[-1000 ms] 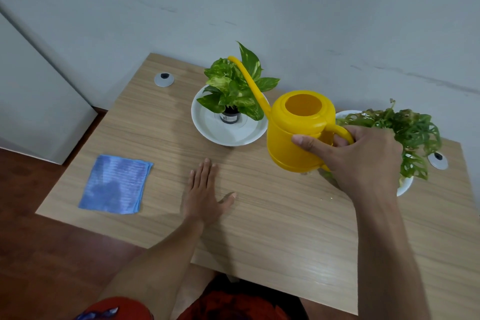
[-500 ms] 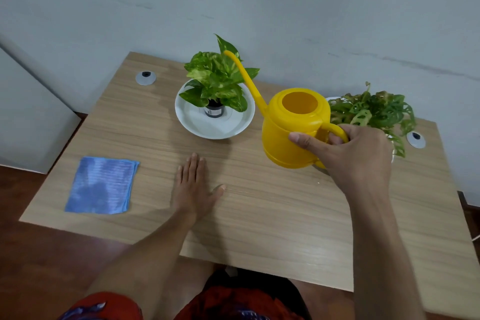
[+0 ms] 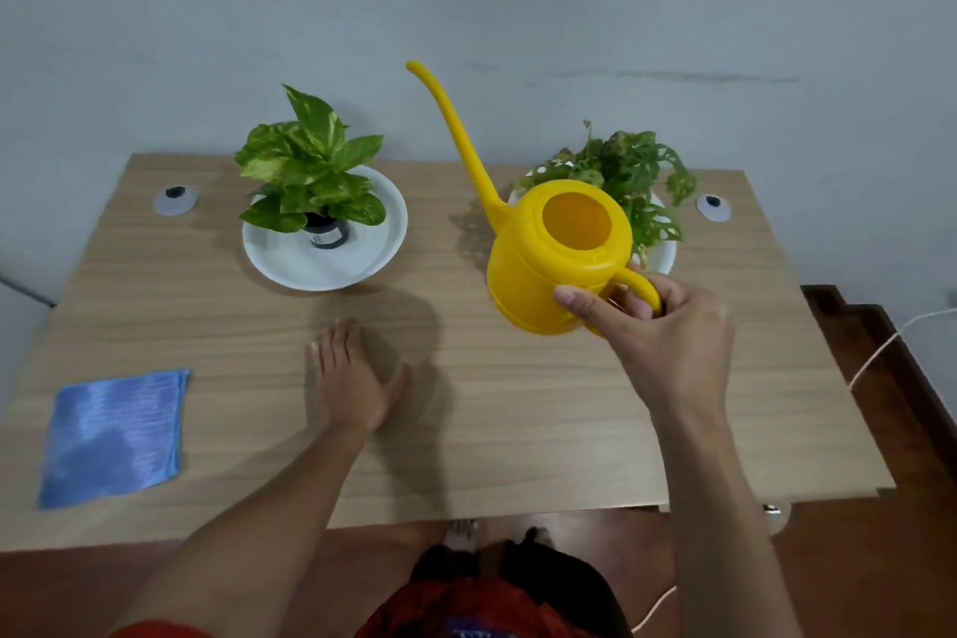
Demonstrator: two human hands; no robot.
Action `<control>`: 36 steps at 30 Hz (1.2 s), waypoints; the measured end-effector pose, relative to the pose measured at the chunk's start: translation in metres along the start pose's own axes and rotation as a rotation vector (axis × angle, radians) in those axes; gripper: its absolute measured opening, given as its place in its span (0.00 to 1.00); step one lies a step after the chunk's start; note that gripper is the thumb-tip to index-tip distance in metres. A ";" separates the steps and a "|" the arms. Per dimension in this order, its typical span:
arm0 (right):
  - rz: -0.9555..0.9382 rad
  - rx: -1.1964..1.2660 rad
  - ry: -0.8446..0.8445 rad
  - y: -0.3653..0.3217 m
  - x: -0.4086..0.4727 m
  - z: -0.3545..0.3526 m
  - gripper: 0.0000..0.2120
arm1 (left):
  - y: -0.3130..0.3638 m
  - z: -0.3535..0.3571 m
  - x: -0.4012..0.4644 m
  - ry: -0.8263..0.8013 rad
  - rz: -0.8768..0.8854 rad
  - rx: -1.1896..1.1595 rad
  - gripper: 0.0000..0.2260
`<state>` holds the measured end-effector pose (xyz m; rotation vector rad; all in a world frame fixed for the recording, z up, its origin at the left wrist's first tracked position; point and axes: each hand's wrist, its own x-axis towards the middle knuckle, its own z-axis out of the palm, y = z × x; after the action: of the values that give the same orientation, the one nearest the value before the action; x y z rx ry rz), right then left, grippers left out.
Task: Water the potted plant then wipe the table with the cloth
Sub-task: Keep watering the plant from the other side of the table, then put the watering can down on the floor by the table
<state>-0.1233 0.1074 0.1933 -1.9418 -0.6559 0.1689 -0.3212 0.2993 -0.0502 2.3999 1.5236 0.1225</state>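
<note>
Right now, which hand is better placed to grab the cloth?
Left. The left hand lies flat and empty on the table, nearer the cloth at the left edge. The right hand is busy holding the can.

We are seeing soft, even, fairly bright light coming from above. The watering can is casting a diffuse shadow onto the bench to its left, and the left hand is sitting in that shadow. We are noticing a small glare spot on the can's shoulder. The wide lens is bending the bench edges, and fine detail is looking slightly smeared.
</note>
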 end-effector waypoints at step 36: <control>0.652 -0.115 0.394 0.354 -0.038 -0.221 0.26 | 0.332 0.156 -0.132 -0.272 0.638 0.147 0.42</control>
<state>0.0629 -0.2011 -0.0212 -2.1602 0.2438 0.1445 -0.0544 0.0187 -0.0908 2.7919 0.6363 -0.1836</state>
